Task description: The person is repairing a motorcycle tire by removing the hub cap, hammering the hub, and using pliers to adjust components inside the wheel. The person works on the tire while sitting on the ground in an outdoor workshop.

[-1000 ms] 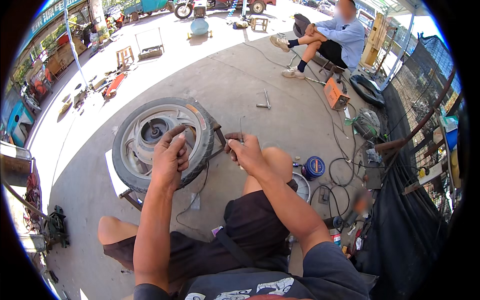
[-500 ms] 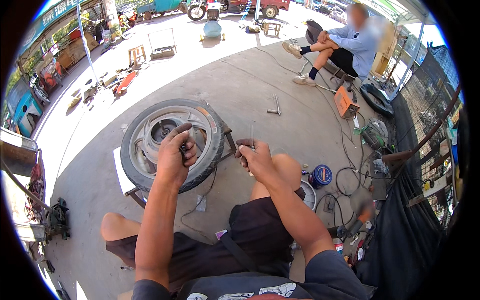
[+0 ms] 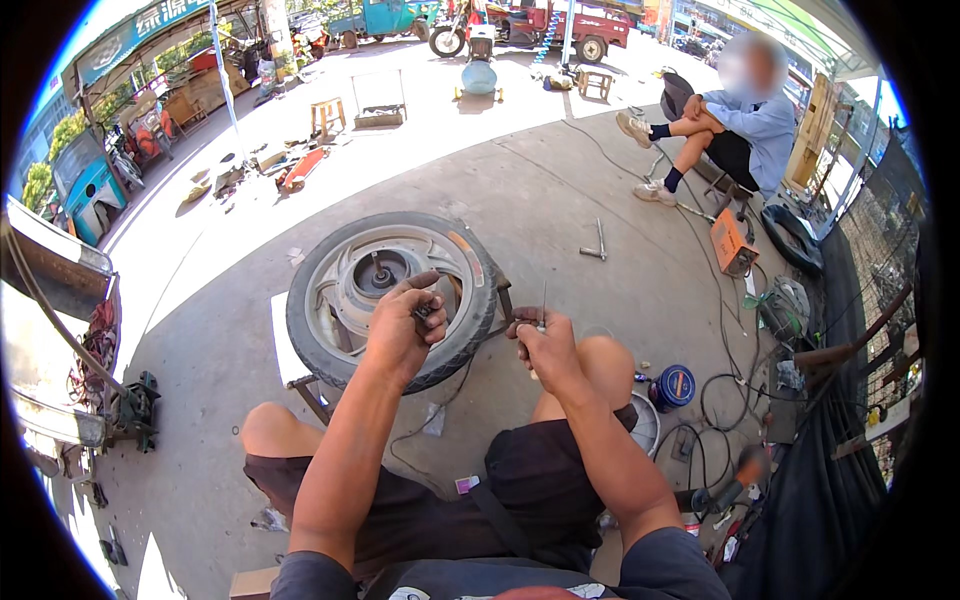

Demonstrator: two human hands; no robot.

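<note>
A wheel with a black tire [image 3: 470, 345] and grey spoked rim lies flat on a low stand before me. Over its near right side is my left hand [image 3: 404, 325], fingers curled and the index finger stretched toward the hub [image 3: 378, 272]. Something dark may sit in those curled fingers, but I cannot make it out. My right hand [image 3: 548, 348], closed just right of the tire, grips a thin-shafted tool [image 3: 544, 294]. Its narrow metal shaft points up, and a pale end shows below the fist; its exact kind is unclear.
An L-shaped wrench [image 3: 597, 243] lies on the concrete beyond my right hand. To the right are a blue-lidded tub [image 3: 673, 386], loose black cables [image 3: 708, 400] and an orange box-shaped machine [image 3: 733, 245]. A person [image 3: 750, 130] sits at the far right. A red tool [image 3: 303, 170] lies far left.
The whole view has shifted, so the scene sits farther right in the picture. Both hands keep nearly the same pose, and the thin tool stays in my right hand.
</note>
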